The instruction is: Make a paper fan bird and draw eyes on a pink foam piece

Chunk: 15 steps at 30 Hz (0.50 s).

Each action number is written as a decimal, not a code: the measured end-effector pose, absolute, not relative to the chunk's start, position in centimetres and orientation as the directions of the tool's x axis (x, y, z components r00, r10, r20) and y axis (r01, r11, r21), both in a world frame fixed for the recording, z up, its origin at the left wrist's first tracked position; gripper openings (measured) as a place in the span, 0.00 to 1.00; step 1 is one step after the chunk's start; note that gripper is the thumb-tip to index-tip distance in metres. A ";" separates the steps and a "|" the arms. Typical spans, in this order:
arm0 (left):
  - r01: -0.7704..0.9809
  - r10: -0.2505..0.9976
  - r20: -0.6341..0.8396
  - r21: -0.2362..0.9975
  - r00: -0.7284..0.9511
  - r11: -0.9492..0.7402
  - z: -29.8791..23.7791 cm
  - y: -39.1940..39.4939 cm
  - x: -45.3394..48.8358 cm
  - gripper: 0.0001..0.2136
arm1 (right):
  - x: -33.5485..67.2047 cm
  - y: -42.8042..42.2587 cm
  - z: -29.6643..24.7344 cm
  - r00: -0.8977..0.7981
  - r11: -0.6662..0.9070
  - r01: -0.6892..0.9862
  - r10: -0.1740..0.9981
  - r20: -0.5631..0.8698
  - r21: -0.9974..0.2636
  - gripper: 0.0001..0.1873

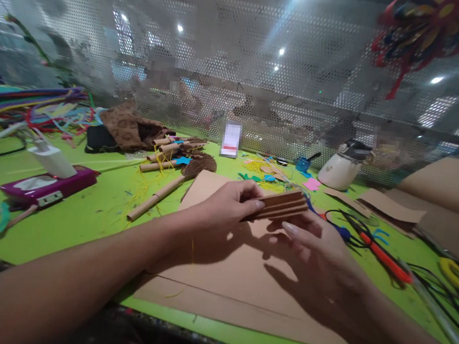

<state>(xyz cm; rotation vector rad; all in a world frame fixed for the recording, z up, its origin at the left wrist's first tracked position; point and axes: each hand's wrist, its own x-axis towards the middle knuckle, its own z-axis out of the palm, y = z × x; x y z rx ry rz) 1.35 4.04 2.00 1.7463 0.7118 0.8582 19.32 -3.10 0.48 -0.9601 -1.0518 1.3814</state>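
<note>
A narrow stack of accordion-pleated brown paper (281,205) is held up over the work surface. My left hand (237,202) pinches its left end, thumb in front and fingers curled behind. Close under the right end is my right hand (315,245), its thumb stretched out apart from the paper and its other fingers loosely bent; whether a finger touches the pleats behind is hidden. Below both hands lies a large flat sheet of brown paper (220,271). A finished-looking pleated paper fan piece with a rolled paper handle (158,197) rests to the left of the sheet.
On the green table (98,224) a purple power strip (52,184) with a white plug lies left. Rolled paper tubes (166,150) and a phone (231,139) are behind. Rightward are a white jug (341,166), a red-handled tool (386,257), black cords and yellow-handled scissors (457,275).
</note>
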 end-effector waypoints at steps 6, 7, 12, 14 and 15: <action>0.071 0.740 0.167 0.958 0.651 -0.278 1.4 3.7 1.5 0.05 | 19.4 -2.5 -0.7 0.024 0.053 -0.196 0.999 0.049 -0.979 0.11; 0.066 0.744 0.163 0.961 0.648 -0.268 1.4 3.6 1.5 0.06 | 19.4 -2.5 -0.8 0.012 0.035 -0.193 0.999 0.033 -0.981 0.11; 0.137 0.728 0.066 0.966 0.683 -0.217 1.2 3.7 1.4 0.06 | 18.8 -3.1 -0.5 0.041 -0.039 -0.223 0.998 -0.049 -0.974 0.13; 0.145 0.726 0.047 0.969 0.686 -0.200 1.2 3.8 1.5 0.06 | 18.2 -3.5 -0.2 0.005 -0.109 -0.299 0.993 -0.116 -0.948 0.13; 0.133 0.732 0.056 0.971 0.679 -0.198 1.3 3.8 1.5 0.06 | 18.0 -3.7 0.0 -0.020 -0.149 -0.333 0.988 -0.151 -0.931 0.13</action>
